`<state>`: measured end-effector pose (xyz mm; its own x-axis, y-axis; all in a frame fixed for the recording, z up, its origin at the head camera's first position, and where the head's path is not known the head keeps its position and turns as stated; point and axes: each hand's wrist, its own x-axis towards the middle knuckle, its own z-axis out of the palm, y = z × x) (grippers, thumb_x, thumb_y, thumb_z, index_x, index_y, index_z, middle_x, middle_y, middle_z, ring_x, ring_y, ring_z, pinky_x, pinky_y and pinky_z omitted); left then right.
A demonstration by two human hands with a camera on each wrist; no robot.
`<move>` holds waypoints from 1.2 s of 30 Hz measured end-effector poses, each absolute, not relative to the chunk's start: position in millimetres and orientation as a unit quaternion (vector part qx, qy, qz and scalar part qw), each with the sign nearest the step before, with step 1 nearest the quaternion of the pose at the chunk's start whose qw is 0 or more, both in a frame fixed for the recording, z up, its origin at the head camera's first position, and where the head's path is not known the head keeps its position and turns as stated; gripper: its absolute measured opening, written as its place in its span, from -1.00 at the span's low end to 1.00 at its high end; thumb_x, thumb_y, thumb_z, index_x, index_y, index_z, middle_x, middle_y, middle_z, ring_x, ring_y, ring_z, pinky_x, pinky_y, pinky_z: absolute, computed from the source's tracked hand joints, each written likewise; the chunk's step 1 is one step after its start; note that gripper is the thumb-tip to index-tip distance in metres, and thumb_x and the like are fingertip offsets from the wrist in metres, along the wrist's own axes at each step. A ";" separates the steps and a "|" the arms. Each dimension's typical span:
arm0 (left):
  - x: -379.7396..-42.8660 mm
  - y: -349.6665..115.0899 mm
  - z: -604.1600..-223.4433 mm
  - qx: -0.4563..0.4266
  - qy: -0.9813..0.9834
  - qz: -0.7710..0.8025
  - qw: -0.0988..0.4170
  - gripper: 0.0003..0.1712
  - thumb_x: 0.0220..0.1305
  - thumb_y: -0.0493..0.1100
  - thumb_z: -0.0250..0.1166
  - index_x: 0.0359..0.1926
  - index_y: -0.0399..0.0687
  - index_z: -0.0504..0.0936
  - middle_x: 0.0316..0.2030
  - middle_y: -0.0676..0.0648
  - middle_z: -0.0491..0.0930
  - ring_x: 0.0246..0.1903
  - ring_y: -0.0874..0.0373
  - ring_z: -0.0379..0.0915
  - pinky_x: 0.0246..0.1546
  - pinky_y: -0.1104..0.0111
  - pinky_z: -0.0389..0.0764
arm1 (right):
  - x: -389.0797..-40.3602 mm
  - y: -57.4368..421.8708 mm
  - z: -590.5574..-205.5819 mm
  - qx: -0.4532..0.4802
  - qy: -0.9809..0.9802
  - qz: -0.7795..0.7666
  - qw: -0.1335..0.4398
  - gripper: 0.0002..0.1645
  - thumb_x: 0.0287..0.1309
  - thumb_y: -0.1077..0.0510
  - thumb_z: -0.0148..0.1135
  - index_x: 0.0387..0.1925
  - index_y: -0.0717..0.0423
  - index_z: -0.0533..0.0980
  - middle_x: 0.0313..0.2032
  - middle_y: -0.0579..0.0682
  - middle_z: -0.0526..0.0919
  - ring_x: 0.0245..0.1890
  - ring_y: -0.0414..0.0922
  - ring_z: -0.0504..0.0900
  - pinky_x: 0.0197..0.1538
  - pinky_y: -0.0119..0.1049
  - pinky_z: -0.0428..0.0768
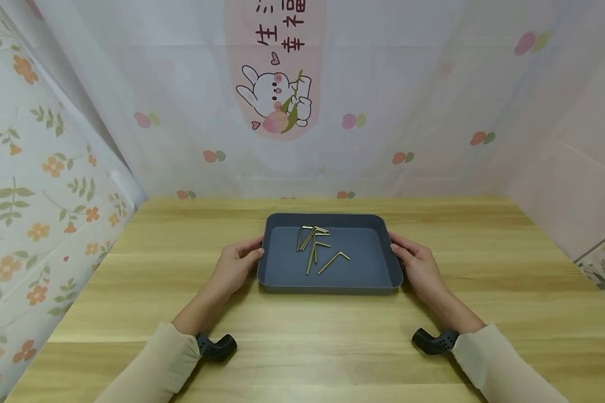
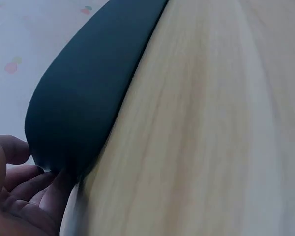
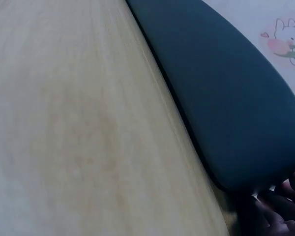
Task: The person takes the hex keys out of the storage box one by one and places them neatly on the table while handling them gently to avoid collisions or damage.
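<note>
A shallow dark grey-blue rectangular tray [image 1: 365, 257] is at the middle of the table. Several brass-coloured L-shaped hex keys [image 1: 333, 262] lie in its left half, some crossing each other. My left hand [image 1: 237, 266] grips the tray's left side, thumb at the rim and fingers lower against the wall. At the opposite side my right hand [image 1: 420, 271] holds it the same way. Both wrist views show the tray's outer front wall [image 2: 88, 88] [image 3: 226, 98] close over the wood, with the fingers at its corner.
The light wood table [image 1: 327, 341] spreads out around the tray. Behind it hangs a white printed curtain [image 1: 408, 101] with a rabbit picture, and a floral cloth [image 1: 35, 184] covers the left side. Each wrist wears a black band device [image 1: 217, 348].
</note>
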<state>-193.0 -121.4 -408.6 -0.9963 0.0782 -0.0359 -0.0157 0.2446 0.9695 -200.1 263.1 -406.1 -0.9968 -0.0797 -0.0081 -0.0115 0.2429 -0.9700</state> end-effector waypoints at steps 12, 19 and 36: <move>-195.5 -121.0 -377.6 0.015 0.810 0.585 0.029 -0.44 0.47 -0.06 0.23 0.39 -0.17 0.45 0.31 -0.22 0.53 0.25 -0.10 0.52 0.23 0.11 0.63 | -199.1 262.0 -411.6 -0.035 0.787 -0.616 0.007 -0.40 0.57 0.07 -0.05 0.48 0.24 0.25 0.47 0.28 0.29 0.06 -0.64 0.50 0.03 -0.70 0.56; -196.9 -102.5 -342.0 0.090 0.850 0.517 0.039 -0.61 0.47 -0.07 0.23 0.22 -0.07 0.62 0.11 -0.20 0.66 0.05 -0.14 0.61 0.01 0.09 0.70 | -200.2 261.9 -411.4 -0.031 0.790 -0.613 0.010 -0.40 0.57 0.05 -0.04 0.49 0.22 0.26 0.48 0.24 0.29 0.11 -0.61 0.49 0.06 -0.70 0.55; -248.9 -62.0 -330.9 0.114 0.796 0.497 0.326 -0.56 0.48 -0.22 0.18 0.30 -0.28 0.52 0.13 -0.30 0.65 -0.01 -0.04 0.71 -0.04 0.23 0.77 | -200.7 262.7 -407.9 -0.021 0.796 -0.605 0.010 -0.40 0.55 0.04 0.00 0.48 0.19 0.28 0.47 0.21 0.32 0.11 -0.56 0.50 0.03 -0.70 0.56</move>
